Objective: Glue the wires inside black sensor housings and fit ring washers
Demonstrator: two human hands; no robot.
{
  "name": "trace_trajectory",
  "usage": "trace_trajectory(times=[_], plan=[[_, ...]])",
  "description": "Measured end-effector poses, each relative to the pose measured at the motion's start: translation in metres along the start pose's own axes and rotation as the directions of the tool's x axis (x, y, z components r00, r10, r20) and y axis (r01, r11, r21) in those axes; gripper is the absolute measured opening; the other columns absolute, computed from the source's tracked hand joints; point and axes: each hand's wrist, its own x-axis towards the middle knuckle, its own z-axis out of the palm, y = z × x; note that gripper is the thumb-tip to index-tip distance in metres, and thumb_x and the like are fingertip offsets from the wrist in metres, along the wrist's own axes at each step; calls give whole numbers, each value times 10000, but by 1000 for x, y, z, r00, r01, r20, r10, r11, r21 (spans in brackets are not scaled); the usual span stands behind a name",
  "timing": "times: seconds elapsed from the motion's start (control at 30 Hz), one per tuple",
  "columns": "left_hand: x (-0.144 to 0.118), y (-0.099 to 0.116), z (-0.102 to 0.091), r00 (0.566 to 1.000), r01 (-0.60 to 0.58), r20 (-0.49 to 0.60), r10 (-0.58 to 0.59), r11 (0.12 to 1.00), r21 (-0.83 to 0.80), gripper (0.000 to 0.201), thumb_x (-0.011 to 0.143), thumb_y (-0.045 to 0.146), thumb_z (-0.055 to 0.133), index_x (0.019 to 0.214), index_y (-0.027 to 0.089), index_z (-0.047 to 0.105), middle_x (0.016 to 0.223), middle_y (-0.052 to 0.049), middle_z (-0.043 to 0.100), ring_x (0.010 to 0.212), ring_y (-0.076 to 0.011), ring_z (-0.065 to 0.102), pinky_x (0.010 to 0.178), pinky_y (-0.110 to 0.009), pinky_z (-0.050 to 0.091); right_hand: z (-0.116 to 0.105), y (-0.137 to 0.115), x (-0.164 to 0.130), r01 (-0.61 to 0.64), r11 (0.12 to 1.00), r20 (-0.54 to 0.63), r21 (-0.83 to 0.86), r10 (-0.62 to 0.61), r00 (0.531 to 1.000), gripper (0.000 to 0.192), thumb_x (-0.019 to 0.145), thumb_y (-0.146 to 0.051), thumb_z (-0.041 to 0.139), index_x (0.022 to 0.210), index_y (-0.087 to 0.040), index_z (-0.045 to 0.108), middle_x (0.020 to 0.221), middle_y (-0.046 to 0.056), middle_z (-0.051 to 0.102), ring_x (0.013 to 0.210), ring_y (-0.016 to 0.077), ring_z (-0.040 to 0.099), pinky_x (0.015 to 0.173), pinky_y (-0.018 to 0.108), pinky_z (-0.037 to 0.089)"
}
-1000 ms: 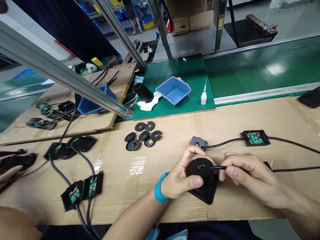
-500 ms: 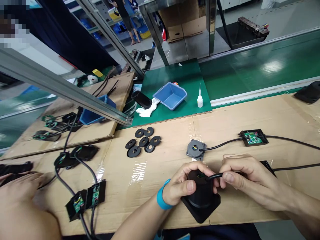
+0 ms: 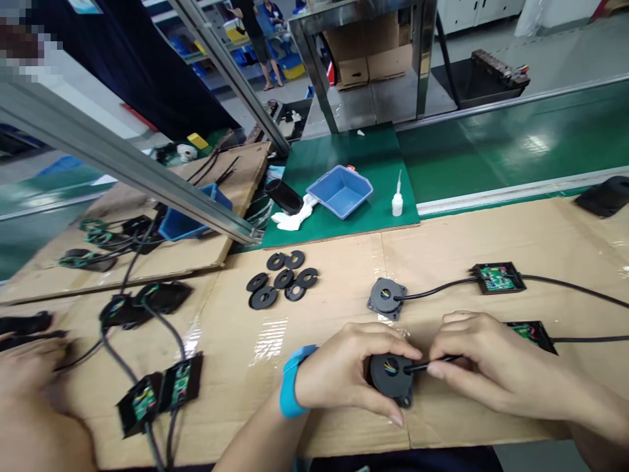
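Housing (image 3: 394,382), black and round-faced, with coloured wires (image 3: 390,367) in its central hole and a corner lug, is at the near side of the cardboard surface (image 3: 226,367). The left hand (image 3: 339,367) curls around it, hiding its left side; whether those fingers grip, I cannot tell. The right hand (image 3: 484,357) has its fingers clamped on the cable (image 3: 420,367) and partly covers a circuit box (image 3: 533,334). Beyond are a blue tray (image 3: 341,196), another housing (image 3: 388,309), a white bottle (image 3: 397,206) and black discs (image 3: 263,305).

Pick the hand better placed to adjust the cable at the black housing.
Probably the right hand: it pinches the cable, while the left hand is curled around the black housing.
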Motion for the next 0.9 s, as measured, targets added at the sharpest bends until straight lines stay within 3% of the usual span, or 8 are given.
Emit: trace_trajectory(times=[0.1,0.23,0.3,0.4,0.47,0.53,0.7,0.9], plan=[[-1,2,-2,998,-18,57,-2,936,352,479,836,434,824,1265,254,711,1247,-91,750,1184,-250,696,1068,-371,548,-4,3,-2,25,973,51,-230,-13,999,38,956,-270,692,947,-233,694,878,-9,715,844,184,678,789,318,471],[-10,-2,2,999,8,-30,15,762,648,481,871,416,793,1307,270,653,1245,-91,726,1170,-293,672,1009,-460,577,-27,16,-25,-102,906,-206,-412,16,978,255,950,-463,705,1062,-235,683,1056,47,725,1018,238,669,892,381,516],[-21,-11,4,984,45,-151,89,705,708,652,846,528,789,1406,281,564,1248,-117,703,1154,-314,674,974,-479,590,-38,32,-46,-210,832,-333,-514,32,942,510,876,-616,738,1217,-248,647,1243,94,691,1177,304,628,976,462,519],[-38,-35,8,932,201,-345,113,631,749,1166,736,761,758,1629,221,239,1455,-241,566,1338,-421,580,1051,-561,549,-42,59,-80,-295,719,-372,-629,55,926,1013,723,-720,818,1531,-245,434,1502,159,548,1382,386,502,1091,563,473],[-45,-51,13,931,264,-360,66,561,785,1350,716,820,725,1671,162,33,1592,-298,423,1464,-494,442,1116,-635,481,-35,72,-96,-339,682,-388,-649,87,917,1169,680,-705,854,1599,-213,325,1550,192,499,1418,405,469,1126,598,445],[-48,-63,17,951,238,-304,55,497,834,1268,820,756,670,1672,143,-42,1651,-287,346,1512,-499,370,1155,-664,429,-24,77,-102,-379,695,-423,-611,117,899,1109,695,-631,878,1575,-195,362,1526,203,521,1399,405,489,1122,615,443],[-43,-82,15,970,139,-212,121,441,887,1033,944,598,574,1679,163,-7,1663,-231,337,1483,-454,437,1155,-644,452,-3,69,-98,-448,728,-532,-519,135,836,553,745,-402,864,1206,-210,627,1178,119,698,1124,336,630,1081,618,435],[-3,-97,2,990,33,-95,105,482,876,1088,926,637,602,1675,196,-53,1661,-221,326,1522,-449,361,1172,-670,419,6,64,-126,-543,685,-691,-486,79,719,489,777,-489,818,1129,-219,612,1085,109,699,1055,334,637,1025,583,413]])
